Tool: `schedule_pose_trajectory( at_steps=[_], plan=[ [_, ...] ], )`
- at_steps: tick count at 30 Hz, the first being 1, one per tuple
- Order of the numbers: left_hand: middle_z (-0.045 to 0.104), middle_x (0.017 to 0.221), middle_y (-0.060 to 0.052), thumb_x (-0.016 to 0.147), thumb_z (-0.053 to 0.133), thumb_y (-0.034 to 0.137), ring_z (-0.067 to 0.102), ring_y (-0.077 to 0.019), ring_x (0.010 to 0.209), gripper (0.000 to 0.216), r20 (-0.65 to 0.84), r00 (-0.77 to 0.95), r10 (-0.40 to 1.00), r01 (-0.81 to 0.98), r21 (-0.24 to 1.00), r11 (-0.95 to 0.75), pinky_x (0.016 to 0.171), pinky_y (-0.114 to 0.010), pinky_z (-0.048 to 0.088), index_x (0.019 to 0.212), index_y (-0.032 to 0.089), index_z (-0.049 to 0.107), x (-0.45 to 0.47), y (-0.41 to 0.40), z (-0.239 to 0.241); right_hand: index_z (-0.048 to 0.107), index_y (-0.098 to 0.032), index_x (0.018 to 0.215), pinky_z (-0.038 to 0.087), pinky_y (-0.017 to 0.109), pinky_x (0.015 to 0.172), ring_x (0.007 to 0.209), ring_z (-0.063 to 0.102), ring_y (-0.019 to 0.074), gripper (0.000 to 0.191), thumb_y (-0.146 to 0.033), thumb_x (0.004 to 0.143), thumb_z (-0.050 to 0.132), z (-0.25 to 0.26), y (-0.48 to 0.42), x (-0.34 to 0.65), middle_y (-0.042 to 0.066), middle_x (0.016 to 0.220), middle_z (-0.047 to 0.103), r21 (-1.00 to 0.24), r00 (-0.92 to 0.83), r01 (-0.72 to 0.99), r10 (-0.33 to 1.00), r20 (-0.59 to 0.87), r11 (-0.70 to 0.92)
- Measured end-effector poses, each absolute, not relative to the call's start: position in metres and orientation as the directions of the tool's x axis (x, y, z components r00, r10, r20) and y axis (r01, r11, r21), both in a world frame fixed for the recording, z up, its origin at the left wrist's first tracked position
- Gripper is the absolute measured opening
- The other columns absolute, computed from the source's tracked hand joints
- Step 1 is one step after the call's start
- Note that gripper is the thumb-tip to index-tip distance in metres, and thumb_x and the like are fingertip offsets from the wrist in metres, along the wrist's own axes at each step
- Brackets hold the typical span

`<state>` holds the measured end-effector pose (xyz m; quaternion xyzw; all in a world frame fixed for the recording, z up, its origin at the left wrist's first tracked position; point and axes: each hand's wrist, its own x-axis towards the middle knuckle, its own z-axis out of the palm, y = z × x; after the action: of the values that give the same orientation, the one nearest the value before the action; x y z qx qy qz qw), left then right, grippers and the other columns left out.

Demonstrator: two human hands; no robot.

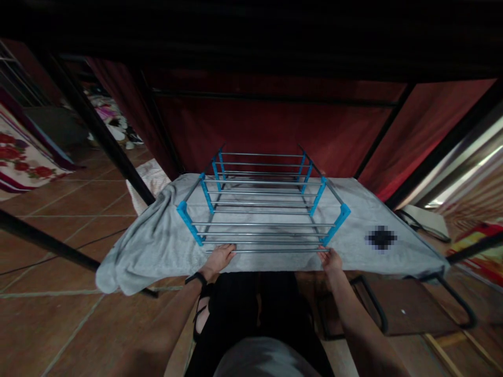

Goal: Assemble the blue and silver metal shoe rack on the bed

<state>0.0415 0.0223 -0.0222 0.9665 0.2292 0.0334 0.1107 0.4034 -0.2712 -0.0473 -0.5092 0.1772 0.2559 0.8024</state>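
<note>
A rack of thin metal rods point(263, 212) with blue plastic joints point(340, 214) lies on a grey blanket point(153, 241), its tiers running away from me. Along its near side runs one metal rod point(275, 251). My left hand point(220, 259) has its fingers closed round this rod near the left end. At the right end, just below a blue joint, my right hand point(330, 259) pinches the same rod. The undersides of both hands' fingers are partly hidden.
Black metal posts point(98, 125) frame both sides, with a dark beam overhead. Red curtain point(271, 125) hangs behind the rack. A dark pixelated patch point(381, 238) covers something on the blanket. A brown chair point(408, 306) stands at the right. Floor tiles point(51, 314) show at left.
</note>
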Motion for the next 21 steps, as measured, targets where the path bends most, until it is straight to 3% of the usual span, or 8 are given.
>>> schedule_pose_trajectory(
  at_steps=[6, 11, 17, 21],
  plan=[
    [0.067, 0.102, -0.008, 0.098, 0.041, 0.042, 0.061, -0.0225, 0.101, 0.029, 0.034, 0.897, 0.441, 0.421, 0.243, -0.874, 0.093, -0.035, 0.044, 0.103, 0.021, 0.060, 0.039, 0.021, -0.018, 0.050, -0.020, 0.078, 0.054, 0.019, 0.060, 0.061, 0.063, 0.0095, 0.014, -0.016, 0.087, 0.040, -0.043, -0.272, 0.402, -0.002, 0.065, 0.064, -0.732, 0.814, -0.581, 0.238, -0.530, 0.356],
    [0.066, 0.103, -0.008, 0.097, 0.042, 0.037, 0.060, -0.0229, 0.102, 0.026, 0.042, 0.884, 0.465, 0.444, 0.236, -0.865, 0.094, -0.037, 0.043, 0.105, 0.021, 0.060, 0.040, 0.019, -0.020, 0.051, -0.020, 0.079, 0.055, 0.020, 0.062, 0.062, 0.064, 0.0096, 0.013, -0.018, 0.088, 0.042, -0.045, -0.274, 0.403, 0.000, 0.069, 0.066, -0.731, 0.814, -0.581, 0.256, -0.522, 0.359],
    [0.063, 0.116, -0.012, 0.100, 0.036, 0.036, 0.056, -0.0260, 0.111, 0.033, 0.130, 0.864, 0.487, 0.474, 0.119, -0.872, 0.100, -0.042, 0.040, 0.118, 0.021, 0.060, 0.037, 0.003, -0.030, 0.053, -0.020, 0.080, 0.057, 0.020, 0.064, 0.065, 0.066, 0.0097, 0.017, -0.019, 0.090, 0.040, -0.052, -0.277, 0.406, 0.001, 0.071, 0.067, -0.726, 0.815, -0.579, 0.280, -0.507, 0.371],
    [0.062, 0.118, -0.011, 0.098, 0.036, 0.020, 0.055, -0.0247, 0.114, 0.034, 0.119, 0.878, 0.464, 0.454, 0.102, -0.885, 0.102, -0.042, 0.039, 0.122, 0.023, 0.060, 0.035, -0.006, -0.030, 0.055, -0.020, 0.081, 0.058, 0.022, 0.068, 0.068, 0.067, 0.0106, 0.014, -0.019, 0.089, 0.042, -0.056, -0.281, 0.410, 0.002, 0.075, 0.068, -0.728, 0.813, -0.582, 0.299, -0.500, 0.362]
  ],
)
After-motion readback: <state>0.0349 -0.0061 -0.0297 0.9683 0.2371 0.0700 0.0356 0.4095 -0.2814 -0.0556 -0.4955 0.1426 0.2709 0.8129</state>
